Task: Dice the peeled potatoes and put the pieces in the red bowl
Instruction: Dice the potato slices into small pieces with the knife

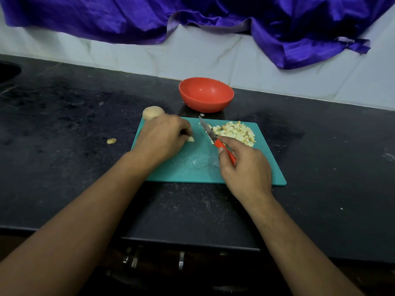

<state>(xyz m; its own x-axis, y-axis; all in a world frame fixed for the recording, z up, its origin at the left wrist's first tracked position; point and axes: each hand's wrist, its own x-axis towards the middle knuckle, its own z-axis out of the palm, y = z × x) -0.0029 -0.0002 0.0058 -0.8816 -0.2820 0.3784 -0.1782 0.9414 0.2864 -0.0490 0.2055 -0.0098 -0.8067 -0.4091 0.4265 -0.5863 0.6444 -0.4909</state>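
Observation:
A teal cutting board (pixel 192 167) lies on the dark counter. On its far right sits a heap of diced potato (pixel 237 132). My left hand (pixel 162 139) rests on the board's left part, its fingers curled round a small potato piece (pixel 190 139). My right hand (pixel 243 165) grips a knife by its red handle (pixel 226 151), and the blade (pixel 206 129) points away toward the bowl, beside the heap. A whole peeled potato (pixel 151 112) lies just beyond my left hand at the board's far left corner. The red bowl (pixel 206 95) stands behind the board and looks empty.
A small potato scrap (pixel 111 141) lies on the black counter (pixel 64 124) left of the board. A white tiled wall (pixel 277 71) runs behind, with purple cloth (pixel 213 13) hanging over it. The counter's front edge is near my forearms, with cabinet handles (pixel 134 259) below.

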